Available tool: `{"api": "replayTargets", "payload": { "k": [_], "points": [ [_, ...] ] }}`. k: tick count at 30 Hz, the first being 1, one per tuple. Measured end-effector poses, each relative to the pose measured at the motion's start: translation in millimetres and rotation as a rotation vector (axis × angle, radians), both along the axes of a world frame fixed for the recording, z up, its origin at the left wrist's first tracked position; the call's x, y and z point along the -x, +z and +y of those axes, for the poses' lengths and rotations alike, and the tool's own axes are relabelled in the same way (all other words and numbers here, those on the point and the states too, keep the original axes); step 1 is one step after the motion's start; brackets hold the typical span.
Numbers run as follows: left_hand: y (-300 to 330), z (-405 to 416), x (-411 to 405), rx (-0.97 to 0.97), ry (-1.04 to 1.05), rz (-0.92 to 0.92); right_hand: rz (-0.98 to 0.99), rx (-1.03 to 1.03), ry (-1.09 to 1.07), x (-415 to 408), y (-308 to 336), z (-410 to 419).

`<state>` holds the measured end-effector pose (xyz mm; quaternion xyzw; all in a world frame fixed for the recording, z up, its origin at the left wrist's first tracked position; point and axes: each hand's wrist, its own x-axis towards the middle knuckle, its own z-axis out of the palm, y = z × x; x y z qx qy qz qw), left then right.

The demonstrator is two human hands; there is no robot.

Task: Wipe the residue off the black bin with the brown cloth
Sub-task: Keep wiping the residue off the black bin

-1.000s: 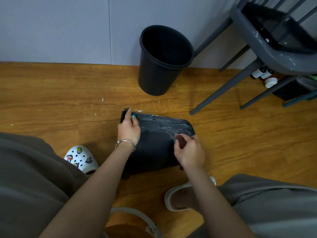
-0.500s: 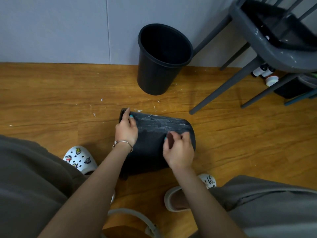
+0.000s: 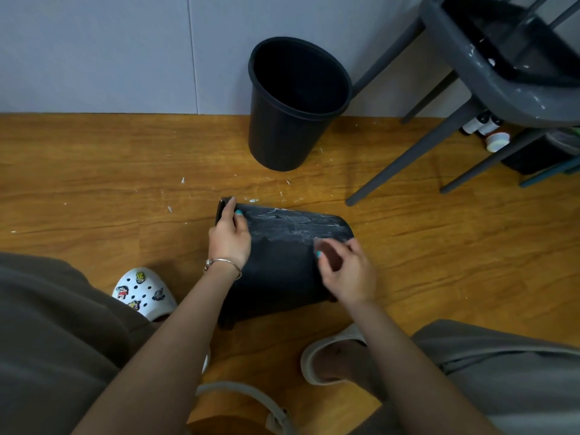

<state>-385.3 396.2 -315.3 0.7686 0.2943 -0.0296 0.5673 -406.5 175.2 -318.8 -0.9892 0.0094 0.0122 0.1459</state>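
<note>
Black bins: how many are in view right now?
2. One black bin lies on its side on the floor between the left hand and right hand; another bin stands upright by the wall.

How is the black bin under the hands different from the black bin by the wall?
The bin under the hands lies on its side; the bin by the wall stands upright. The lying bin bears whitish residue; the standing bin's outside looks clean. Both are black, round and tapered.

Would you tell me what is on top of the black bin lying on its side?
White smeared residue covers the lying bin's upper wall. The left hand grips its rim; the right hand presses a brown cloth, mostly covered by fingers.
</note>
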Motion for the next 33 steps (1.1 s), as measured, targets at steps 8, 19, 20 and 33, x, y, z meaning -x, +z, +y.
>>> {"api": "replayTargets", "payload": {
  "k": [8,19,20,33],
  "points": [
    [-1.6,0.4,-0.3,-0.016,0.003,0.002,-0.076,-0.030,0.000,8.7,-4.3,24.8],
    [-0.8,1.6,2.4,0.026,-0.022,0.002,-0.048,-0.050,-0.044,1.8,-0.6,35.4],
    [-1.2,1.4,2.7,0.023,-0.024,-0.002,-0.037,-0.052,-0.029,-0.8,-2.6,24.0],
    [1.0,1.3,0.3,0.013,-0.005,-0.015,-0.063,-0.113,-0.111,8.7,-15.7,-6.3]
  ]
}}
